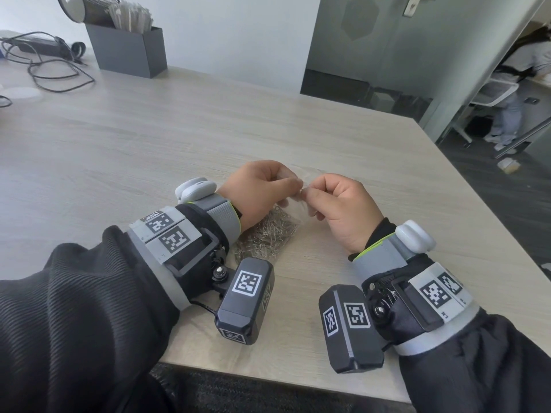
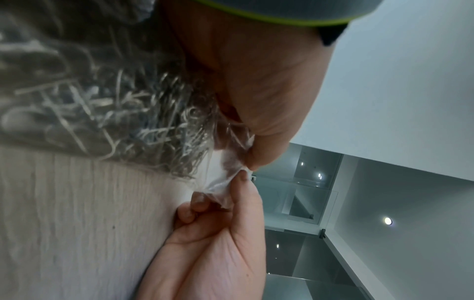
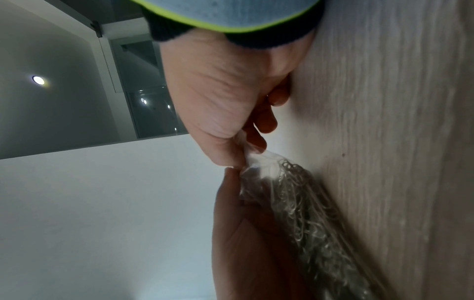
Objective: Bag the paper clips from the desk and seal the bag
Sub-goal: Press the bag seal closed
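Note:
A clear plastic bag (image 1: 293, 204) filled with several silver paper clips (image 1: 265, 234) lies on the wooden desk (image 1: 149, 144), its lower part under my left wrist. My left hand (image 1: 262, 189) pinches the bag's top edge between thumb and fingers. My right hand (image 1: 337, 204) pinches the same edge just to the right, thumb tips nearly touching. In the left wrist view the bag's rim (image 2: 220, 182) is bunched between my left hand (image 2: 256, 111) and my right hand (image 2: 218, 233), with the clips (image 2: 115, 111) behind. The right wrist view shows the rim (image 3: 254, 160) pinched and clips (image 3: 307, 213) below.
A dark grey organiser box (image 1: 128, 49) with papers stands at the back left, beside a black mesh cup (image 1: 86, 8) and tangled cables (image 1: 41, 61). The desk's right edge (image 1: 477, 204) drops to dark floor. A person (image 1: 515, 93) stands beyond the glass partition.

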Demonstrator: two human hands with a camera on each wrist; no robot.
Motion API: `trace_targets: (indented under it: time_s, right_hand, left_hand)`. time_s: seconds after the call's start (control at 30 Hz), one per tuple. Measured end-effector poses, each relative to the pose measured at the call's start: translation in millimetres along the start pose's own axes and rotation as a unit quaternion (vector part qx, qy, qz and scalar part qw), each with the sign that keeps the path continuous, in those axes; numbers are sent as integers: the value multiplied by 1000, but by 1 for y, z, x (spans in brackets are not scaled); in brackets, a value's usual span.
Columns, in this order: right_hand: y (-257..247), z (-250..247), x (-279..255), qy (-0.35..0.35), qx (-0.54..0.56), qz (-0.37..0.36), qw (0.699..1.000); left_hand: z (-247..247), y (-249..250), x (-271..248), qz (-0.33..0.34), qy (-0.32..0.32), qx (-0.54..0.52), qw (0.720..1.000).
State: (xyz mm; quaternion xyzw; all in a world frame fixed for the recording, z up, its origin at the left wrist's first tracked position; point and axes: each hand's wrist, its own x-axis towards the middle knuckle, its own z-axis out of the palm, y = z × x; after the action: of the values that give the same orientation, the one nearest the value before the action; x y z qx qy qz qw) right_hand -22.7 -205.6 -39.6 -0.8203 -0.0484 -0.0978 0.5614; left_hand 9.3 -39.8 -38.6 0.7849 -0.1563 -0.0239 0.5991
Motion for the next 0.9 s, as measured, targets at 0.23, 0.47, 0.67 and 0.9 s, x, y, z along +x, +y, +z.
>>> trace_targets:
  time_s: [0.23,0.47,0.67,0.9]
  right_hand:
    - [-2,-1,-1,16,-10,9,1000]
    - [-2,-2,-2,21,-45,13,999]
    - [2,-4,1,56,-25,24,998]
    - [4,-6,2,60,-48,21,997]
  left_hand:
    - [-1,-3,3,18,24,-13,999]
    - [-4,0,2,3,48,-37,998]
    - [-5,-1,3,-6,56,-57,997]
    - [-3,-5,7,-31,56,-90,994]
